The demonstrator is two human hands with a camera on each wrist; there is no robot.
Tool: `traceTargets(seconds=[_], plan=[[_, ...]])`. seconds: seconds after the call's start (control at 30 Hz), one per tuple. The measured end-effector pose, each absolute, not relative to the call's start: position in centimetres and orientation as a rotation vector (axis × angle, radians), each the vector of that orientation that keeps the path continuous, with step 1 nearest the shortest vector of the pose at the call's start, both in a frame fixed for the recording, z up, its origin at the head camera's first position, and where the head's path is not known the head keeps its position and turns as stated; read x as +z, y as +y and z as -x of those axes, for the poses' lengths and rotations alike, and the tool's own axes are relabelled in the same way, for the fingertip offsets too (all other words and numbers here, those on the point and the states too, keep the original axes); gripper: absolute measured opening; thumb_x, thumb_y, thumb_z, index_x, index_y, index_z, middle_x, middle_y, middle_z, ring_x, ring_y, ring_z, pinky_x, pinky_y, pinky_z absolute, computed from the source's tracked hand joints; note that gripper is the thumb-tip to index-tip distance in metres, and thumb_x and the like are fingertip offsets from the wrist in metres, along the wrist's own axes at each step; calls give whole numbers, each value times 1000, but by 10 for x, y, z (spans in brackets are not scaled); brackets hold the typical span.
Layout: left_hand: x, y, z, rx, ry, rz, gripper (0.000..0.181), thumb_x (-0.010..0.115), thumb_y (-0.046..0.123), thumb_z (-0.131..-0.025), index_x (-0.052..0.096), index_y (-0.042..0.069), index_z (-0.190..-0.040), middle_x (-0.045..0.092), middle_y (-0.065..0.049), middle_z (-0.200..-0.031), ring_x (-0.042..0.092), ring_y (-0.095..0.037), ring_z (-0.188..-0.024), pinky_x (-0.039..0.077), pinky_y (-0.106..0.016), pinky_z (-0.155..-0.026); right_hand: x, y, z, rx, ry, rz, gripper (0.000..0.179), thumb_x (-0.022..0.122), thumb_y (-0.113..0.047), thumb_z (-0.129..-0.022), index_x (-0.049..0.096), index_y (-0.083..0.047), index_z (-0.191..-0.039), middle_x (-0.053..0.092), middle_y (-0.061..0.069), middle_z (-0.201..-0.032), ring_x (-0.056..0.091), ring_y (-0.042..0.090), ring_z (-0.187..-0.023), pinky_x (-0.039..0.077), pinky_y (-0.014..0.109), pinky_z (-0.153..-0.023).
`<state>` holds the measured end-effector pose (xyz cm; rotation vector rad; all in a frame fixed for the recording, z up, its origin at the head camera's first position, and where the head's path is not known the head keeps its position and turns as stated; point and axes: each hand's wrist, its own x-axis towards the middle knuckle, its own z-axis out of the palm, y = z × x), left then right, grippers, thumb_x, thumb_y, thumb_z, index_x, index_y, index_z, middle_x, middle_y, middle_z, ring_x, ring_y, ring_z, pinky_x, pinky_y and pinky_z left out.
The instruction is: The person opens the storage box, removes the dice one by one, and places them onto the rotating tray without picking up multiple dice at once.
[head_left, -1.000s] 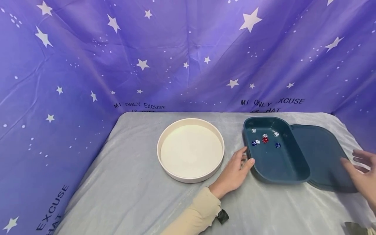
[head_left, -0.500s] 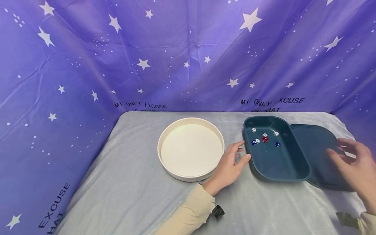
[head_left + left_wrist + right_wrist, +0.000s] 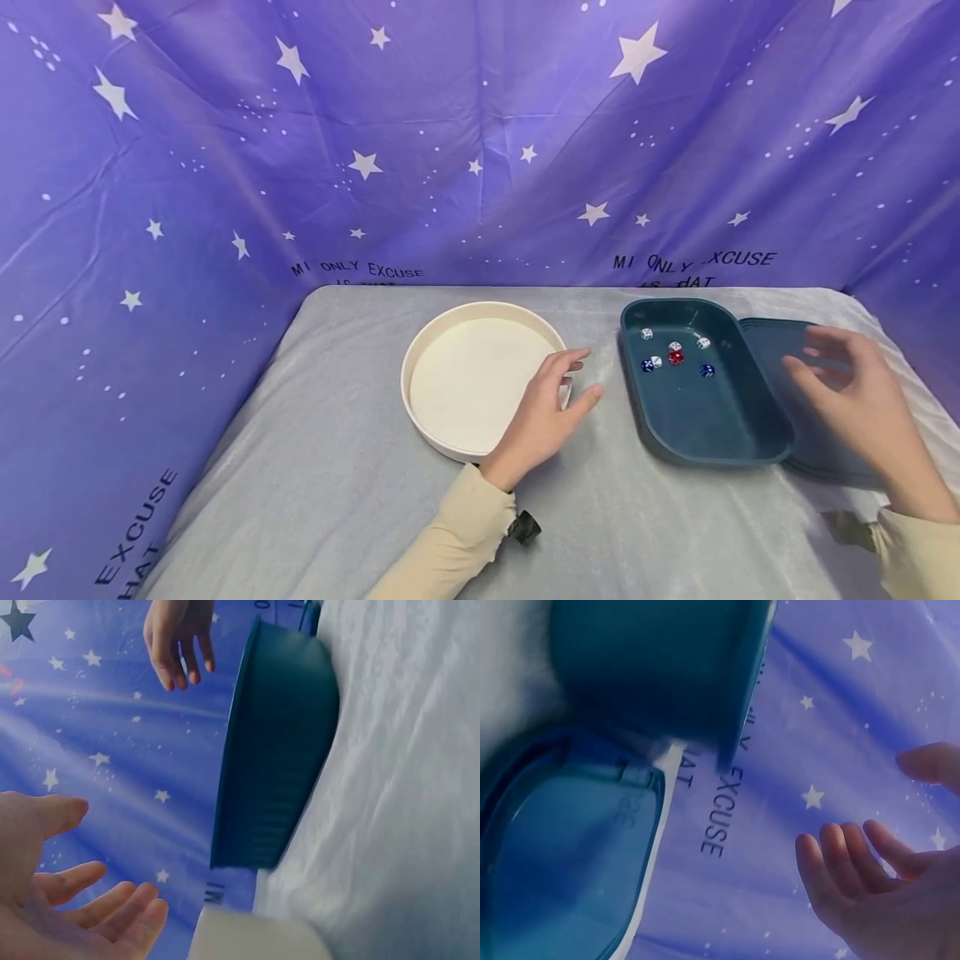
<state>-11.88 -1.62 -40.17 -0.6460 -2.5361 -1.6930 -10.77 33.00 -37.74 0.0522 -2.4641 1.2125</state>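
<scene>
In the head view, my left hand [image 3: 536, 421] hovers over the right rim of a round cream tray [image 3: 480, 383], fingers relaxed and holding nothing. My right hand [image 3: 862, 400] is above a flat dark teal lid [image 3: 780, 342], its fingers loosely bent with nothing between them. Between the hands stands a deep teal box [image 3: 712, 425]. Several dice lie in its far half: white ones, blue ones and a red die [image 3: 676, 357]. The left wrist view shows the box's side wall [image 3: 277, 742] apart from my left fingers [image 3: 112, 907].
A grey cloth [image 3: 322, 433] covers the table. Behind it and at the sides hangs a purple curtain [image 3: 450, 108] with white stars and lettering. The lid lies flat, partly behind the box's right side.
My left hand has drawn away from the box's left side toward the cream tray. My right hand has moved left across the lid toward the box. The box and dice stay put.
</scene>
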Motion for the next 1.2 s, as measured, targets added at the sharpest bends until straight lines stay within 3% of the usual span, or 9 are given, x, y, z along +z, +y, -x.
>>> traceTargets(seconds=[0.13, 0.37, 0.57, 0.67, 0.9, 1.07, 1.2], plan=[[-401, -30, 121, -1658, -2520, 633, 47, 62, 28, -99, 51, 14, -142, 52, -3, -141, 53, -15, -127, 46, -28, -104, -373, 320, 114, 1236, -2449, -134, 42, 67, -3, -91, 54, -17, -129, 47, -28, -114, 50, -17, -97, 39, -2, -79], [-403, -57, 124, -1630, -2468, 558, 46, 68, 23, -95, 55, 10, -138, 55, -6, -137, 56, -21, -124, 48, -36, -102, -369, 304, 121, 1219, -2497, -204, 45, 66, -8, -94, 50, 4, -134, 47, -29, -115, 48, -16, -100, 38, -2, -80], [-402, -82, 126, -1600, -2440, 486, 44, 69, 22, -95, 57, 11, -136, 58, -7, -134, 57, -23, -123, 48, -39, -101, -366, 291, 129, 1194, -2527, -200, 46, 66, -12, -95, 50, 6, -133, 44, -27, -117, 47, -15, -101, 36, -3, -81], [-402, -96, 126, -1572, -2433, 465, 44, 69, 21, -95, 57, 10, -136, 58, -9, -134, 57, -24, -123, 48, -40, -102, -364, 286, 134, 1186, -2549, -221, 46, 66, -13, -96, 49, 6, -134, 45, -19, -120, 46, -14, -101, 36, -3, -81], [-403, -125, 125, -1526, -2437, 398, 43, 69, 19, -95, 58, 12, -135, 58, -7, -134, 56, -25, -124, 48, -43, -102, -361, 277, 147, 1175, -2590, -315, 42, 64, -9, -96, 49, 10, -130, 48, 21, -127, 44, -15, -99, 38, -3, -79], [-405, -141, 125, -1530, -2443, 321, 44, 71, 16, -94, 59, 14, -135, 57, -6, -135, 56, -24, -125, 47, -43, -103, -361, 274, 156, 1151, -2661, -358, 42, 63, -12, -97, 49, 10, -130, 49, 28, -126, 44, -14, -98, 38, -3, -77], [-408, -154, 125, -1545, -2418, 279, 45, 72, 12, -92, 59, 11, -135, 57, -9, -136, 56, -27, -125, 46, -45, -103, -362, 270, 163, 1121, -2748, -378, 42, 62, -17, -99, 50, 8, -130, 49, 27, -127, 55, 11, -108, 43, 3, -78]])
